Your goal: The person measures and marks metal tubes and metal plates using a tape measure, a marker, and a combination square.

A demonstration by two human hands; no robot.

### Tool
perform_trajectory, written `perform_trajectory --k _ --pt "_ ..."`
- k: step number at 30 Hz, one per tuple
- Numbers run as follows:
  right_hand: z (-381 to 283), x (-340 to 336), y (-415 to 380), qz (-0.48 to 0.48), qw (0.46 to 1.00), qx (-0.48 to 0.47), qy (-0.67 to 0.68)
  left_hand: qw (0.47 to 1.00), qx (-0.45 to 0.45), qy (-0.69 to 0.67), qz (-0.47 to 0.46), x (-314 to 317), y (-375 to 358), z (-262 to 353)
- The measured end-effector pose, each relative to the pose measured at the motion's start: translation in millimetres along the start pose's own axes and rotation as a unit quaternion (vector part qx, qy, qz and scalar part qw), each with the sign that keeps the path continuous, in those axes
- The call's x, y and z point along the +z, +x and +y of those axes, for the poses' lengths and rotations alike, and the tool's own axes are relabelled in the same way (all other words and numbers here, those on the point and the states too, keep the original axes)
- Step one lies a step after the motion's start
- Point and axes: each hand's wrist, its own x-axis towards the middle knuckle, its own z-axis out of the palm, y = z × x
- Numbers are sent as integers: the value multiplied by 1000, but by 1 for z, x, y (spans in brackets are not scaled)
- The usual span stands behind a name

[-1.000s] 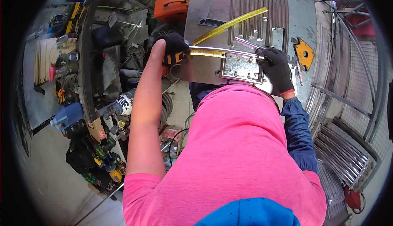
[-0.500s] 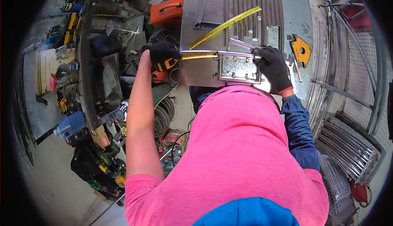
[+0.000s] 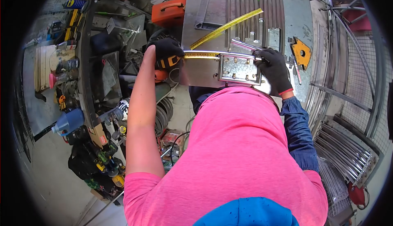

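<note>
My left hand (image 3: 168,51), in a black glove, is wrapped round a yellow and black tape measure (image 3: 172,61) past the left edge of the metal table (image 3: 200,70). Its yellow blade (image 3: 202,55) runs right to a small rectangular metal frame (image 3: 239,67) at the table's front edge. At the frame's upper right corner my gloved right hand (image 3: 273,64) has its fingers closed; what they pinch is too small to tell. A thin metal strip (image 3: 245,46) lies behind the frame. Farther back, a yellow ruler (image 3: 225,29) lies slanted across the table.
Several metal tubes (image 3: 262,11) lie at the back of the table, and an orange magnetic square (image 3: 301,53) at its right. An orange case (image 3: 168,12) stands left of the table. A cluttered shelf (image 3: 88,70) is farther left, metal racks (image 3: 348,144) at the right.
My left hand has shifted slightly right with the tape measure and turned a little. My right hand stays at the frame's corner. The whole view has shifted slightly.
</note>
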Motion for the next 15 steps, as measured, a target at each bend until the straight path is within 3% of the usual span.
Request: perform_trajectory --k 15 --pt "0 -2 -2 -12 1000 13 -9 998 44 15 33 12 -4 -4"
